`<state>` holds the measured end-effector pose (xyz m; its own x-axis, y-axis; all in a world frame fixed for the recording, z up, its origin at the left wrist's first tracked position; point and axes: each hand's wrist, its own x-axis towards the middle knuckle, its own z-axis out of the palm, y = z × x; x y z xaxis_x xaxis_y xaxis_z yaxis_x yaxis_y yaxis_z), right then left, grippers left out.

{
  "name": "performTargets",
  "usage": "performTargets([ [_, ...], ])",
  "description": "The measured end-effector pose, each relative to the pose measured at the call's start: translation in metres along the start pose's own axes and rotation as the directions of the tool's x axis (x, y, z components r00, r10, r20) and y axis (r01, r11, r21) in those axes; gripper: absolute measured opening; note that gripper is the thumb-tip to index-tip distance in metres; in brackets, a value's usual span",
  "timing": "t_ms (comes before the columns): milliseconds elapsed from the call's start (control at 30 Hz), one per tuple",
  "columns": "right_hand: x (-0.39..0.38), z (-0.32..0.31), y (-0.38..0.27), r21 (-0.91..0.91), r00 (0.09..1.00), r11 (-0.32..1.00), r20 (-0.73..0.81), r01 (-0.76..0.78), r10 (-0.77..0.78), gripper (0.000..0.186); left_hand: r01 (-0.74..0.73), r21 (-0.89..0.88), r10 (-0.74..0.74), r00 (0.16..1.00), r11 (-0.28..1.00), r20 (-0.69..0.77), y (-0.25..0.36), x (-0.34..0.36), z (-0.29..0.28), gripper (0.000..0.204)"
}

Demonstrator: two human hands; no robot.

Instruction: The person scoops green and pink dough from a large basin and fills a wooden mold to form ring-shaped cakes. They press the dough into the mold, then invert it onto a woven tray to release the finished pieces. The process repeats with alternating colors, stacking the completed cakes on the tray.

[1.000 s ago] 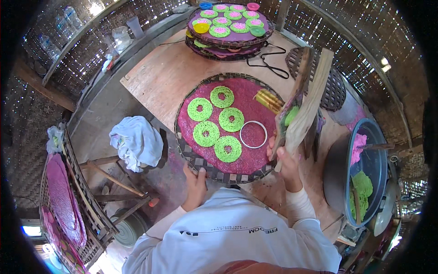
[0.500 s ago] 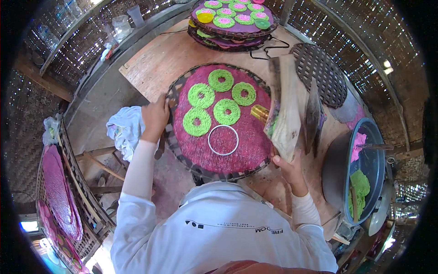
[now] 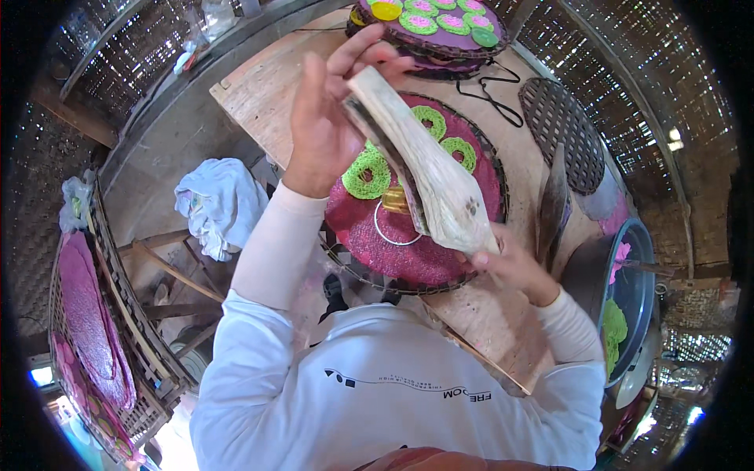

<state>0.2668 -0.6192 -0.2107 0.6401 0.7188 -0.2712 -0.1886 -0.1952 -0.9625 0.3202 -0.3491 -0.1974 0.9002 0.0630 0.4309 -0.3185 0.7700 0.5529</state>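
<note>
Here, green rings (image 3: 367,188) on tray (image 3: 499,157)

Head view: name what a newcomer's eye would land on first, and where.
First, the pale wooden tool slanting across the middle, hiding part of the round tray. Next, the vivid green rings on that tray's magenta surface. Then the pink-centred green discs near the top edge.

The wooden press (image 3: 448,184) is pale cream-tan with dark spots. Lacy rings (image 3: 352,179) are lime green against a speckled magenta sheet (image 3: 373,263). The thin hoop (image 3: 393,242) is white, the cloth bundle (image 3: 222,200) pale blue.
</note>
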Motion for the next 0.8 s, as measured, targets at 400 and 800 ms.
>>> performTargets([
  [400,0.049,-0.020,-0.009,-0.180,0.872,0.873,0.112,-0.454,0.477,0.058,0.160,-0.466,-0.167,0.986,0.870,0.027,-0.020,-0.038,-0.056,0.038],
  [800,0.055,-0.015,0.012,-0.474,0.957,0.842,-0.010,-0.258,0.288,0.068,0.090,-0.426,-0.176,0.970,0.900,-0.166,-0.024,-0.051,-0.062,0.033],
])
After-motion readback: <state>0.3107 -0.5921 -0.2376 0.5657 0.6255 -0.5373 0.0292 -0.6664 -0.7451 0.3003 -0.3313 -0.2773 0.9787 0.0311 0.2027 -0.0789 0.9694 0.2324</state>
